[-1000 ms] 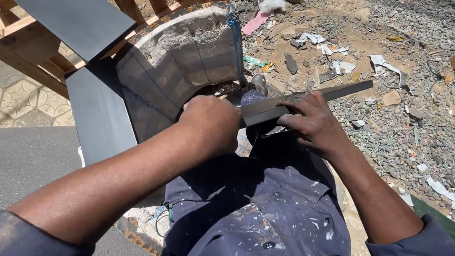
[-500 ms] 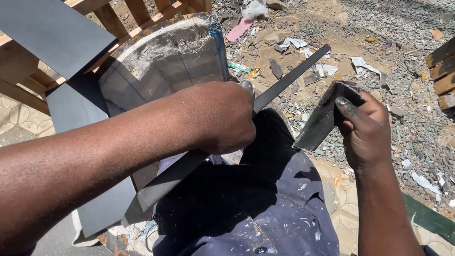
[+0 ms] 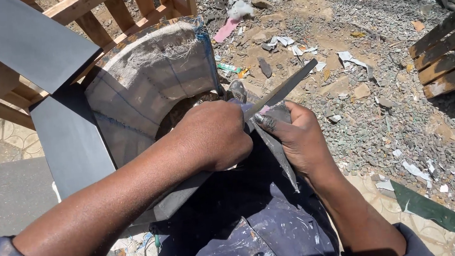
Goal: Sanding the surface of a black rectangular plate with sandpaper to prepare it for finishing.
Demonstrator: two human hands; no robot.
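Note:
My left hand (image 3: 211,135) is closed around a long dark grey strip (image 3: 284,89) that runs from my lap up to the right over the gravel. Close beside it, my right hand (image 3: 300,141) grips a small bent piece of grey sheet (image 3: 278,152), its thumb resting by the strip. Both hands meet over my paint-spattered blue overalls (image 3: 248,236).
A curved form covered in worn sacking (image 3: 146,80) stands just beyond my hands. Dark grey panels (image 3: 22,36) lean on a wooden frame (image 3: 79,3) at the left. Gravel with scraps (image 3: 353,62) lies ahead, wooden slats (image 3: 451,53) at the right, a green shard (image 3: 432,209) nearby.
My right hand, which had swung out to the right with the bent grey piece, has come back against my left hand and the strip. The left hand keeps its grip.

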